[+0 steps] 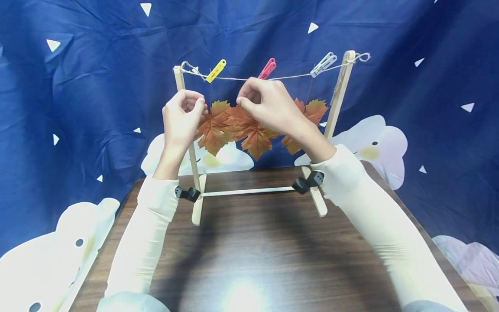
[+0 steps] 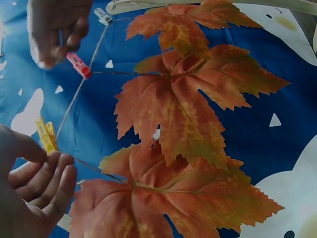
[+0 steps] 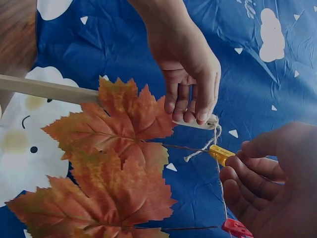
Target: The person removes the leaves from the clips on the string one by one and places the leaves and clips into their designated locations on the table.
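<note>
Three orange-red maple leaves hang by thin stems from a string. A yellow clothespin, a pink clothespin and a white clothespin clip them there. My left hand, fingers loosely bent, is held left of the leftmost leaf, below the yellow clothespin; nothing shows in its grasp. Just below the pink clothespin my right hand covers part of the middle leaf, thumb and fingers loosely curled around nothing visible. In the right wrist view, the right fingertips overlap the yellow clothespin.
Two wooden posts carry the string, knotted at their tops. A white rod joins their feet on the dark wooden table. Behind hangs a blue cloth with white triangles and cloud faces.
</note>
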{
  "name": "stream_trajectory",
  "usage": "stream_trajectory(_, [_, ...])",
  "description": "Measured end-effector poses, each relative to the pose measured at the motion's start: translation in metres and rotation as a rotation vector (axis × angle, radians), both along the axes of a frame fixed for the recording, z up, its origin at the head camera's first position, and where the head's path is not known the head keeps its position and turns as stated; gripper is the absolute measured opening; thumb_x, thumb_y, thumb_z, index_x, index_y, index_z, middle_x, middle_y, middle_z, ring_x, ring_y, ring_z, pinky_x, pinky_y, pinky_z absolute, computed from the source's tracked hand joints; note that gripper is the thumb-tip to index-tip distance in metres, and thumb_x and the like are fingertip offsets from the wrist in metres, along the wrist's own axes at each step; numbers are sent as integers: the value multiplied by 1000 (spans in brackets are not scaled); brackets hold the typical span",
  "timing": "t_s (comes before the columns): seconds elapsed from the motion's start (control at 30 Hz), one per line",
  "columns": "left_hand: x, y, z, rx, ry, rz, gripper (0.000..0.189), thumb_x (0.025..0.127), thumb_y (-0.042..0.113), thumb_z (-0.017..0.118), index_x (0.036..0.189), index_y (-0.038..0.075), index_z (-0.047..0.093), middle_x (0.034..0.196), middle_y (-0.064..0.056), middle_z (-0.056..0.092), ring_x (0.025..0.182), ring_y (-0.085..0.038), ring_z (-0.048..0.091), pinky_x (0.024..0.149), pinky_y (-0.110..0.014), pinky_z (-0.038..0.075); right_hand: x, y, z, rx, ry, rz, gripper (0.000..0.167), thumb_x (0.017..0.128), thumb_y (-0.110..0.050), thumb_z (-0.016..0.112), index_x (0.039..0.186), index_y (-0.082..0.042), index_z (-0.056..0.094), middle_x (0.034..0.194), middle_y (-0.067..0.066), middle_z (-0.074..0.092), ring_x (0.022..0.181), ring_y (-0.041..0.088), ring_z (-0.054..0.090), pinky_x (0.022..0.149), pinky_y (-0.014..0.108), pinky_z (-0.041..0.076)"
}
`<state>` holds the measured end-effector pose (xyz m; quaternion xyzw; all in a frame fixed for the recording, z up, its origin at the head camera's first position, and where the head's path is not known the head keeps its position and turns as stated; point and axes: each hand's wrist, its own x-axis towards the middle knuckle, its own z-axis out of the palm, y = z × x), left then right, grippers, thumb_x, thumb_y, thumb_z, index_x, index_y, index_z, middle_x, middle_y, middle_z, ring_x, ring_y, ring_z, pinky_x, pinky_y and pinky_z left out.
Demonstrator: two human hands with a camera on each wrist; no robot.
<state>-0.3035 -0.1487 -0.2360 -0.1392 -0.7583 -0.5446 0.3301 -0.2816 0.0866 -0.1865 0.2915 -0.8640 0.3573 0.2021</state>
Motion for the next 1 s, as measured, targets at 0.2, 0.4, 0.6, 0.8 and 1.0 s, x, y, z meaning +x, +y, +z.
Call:
stream_trajectory(0.2, [-9,6,7,-31,5,40,17,102,14,68,110,2,76,101,-15,80,87,-17,76,79,-17,55,-17,-14,22,-1,35,-53,18,106,-21,64,115,-7,72,101,4,73,86,12,62,87,24,48])
stream_trajectory(0.4, [-16,10,13,-51,-10,91,23,102,17,69,118,3,77,114,-13,81,101,-18,78,95,-23,60,-29,-27,42,41,0,-137,31,107,-28,62,132,-10,66,123,4,70,106,11,64,94,23,53])
stream_trajectory(0.6, [-22,13,17,-81,-35,128,25,102,19,69,120,4,78,116,-12,81,104,-20,79,95,-24,60,-39,-39,51,94,-65,-179,42,108,-36,61,144,-13,60,141,3,66,120,13,65,103,21,53])
stream_trajectory(0.8, [-26,15,19,-98,-79,105,25,101,19,71,121,6,78,117,-11,81,107,-20,79,97,-26,59,-44,-43,52,112,-120,-193,52,108,-44,60,151,-16,56,146,3,65,124,14,62,106,22,52])
stream_trajectory(1.0, [-29,15,20,-73,-99,53,23,101,19,72,118,4,78,112,-13,81,102,-19,79,96,-26,60,-47,-46,50,107,-126,-167,47,107,-41,62,143,-12,61,132,4,71,115,13,64,98,21,54])
